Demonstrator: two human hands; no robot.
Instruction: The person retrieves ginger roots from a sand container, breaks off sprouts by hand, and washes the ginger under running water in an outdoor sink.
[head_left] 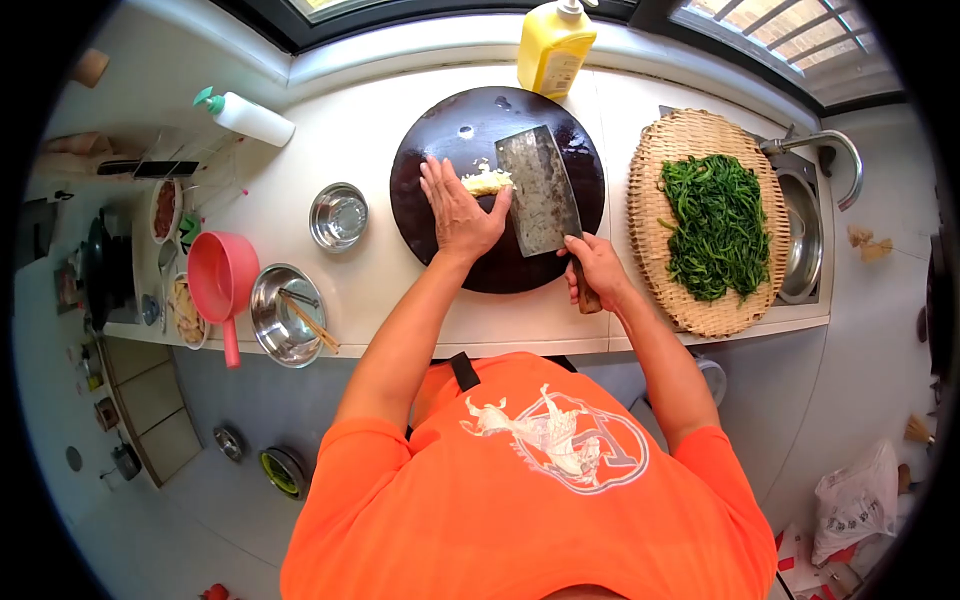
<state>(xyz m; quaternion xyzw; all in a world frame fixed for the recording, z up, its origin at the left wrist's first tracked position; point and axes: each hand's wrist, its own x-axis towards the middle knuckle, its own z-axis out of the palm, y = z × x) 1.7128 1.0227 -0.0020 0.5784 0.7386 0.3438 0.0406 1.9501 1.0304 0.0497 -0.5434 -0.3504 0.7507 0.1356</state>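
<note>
My right hand point(592, 268) is closed around the wooden handle of a cleaver point(538, 190), whose broad, stained blade lies over the round dark cutting board point(430, 255). Beside the blade's left edge is a small heap of pale yellow chopped food point(486, 181), its exact kind too small to tell. My left hand point(464, 214) rests at the heap's left with fingers stretched out and thumb spread toward the blade. Whether the fingers touch the board is unclear.
Right of the board, a woven tray point(648, 215) bears leafy greens point(715, 225) and partly covers the sink point(803, 240). To the left stand a small metal bowl point(339, 216), a larger bowl point(268, 315) with chopsticks, and a pink ladle-like pan point(222, 275). Behind is a yellow bottle point(556, 50).
</note>
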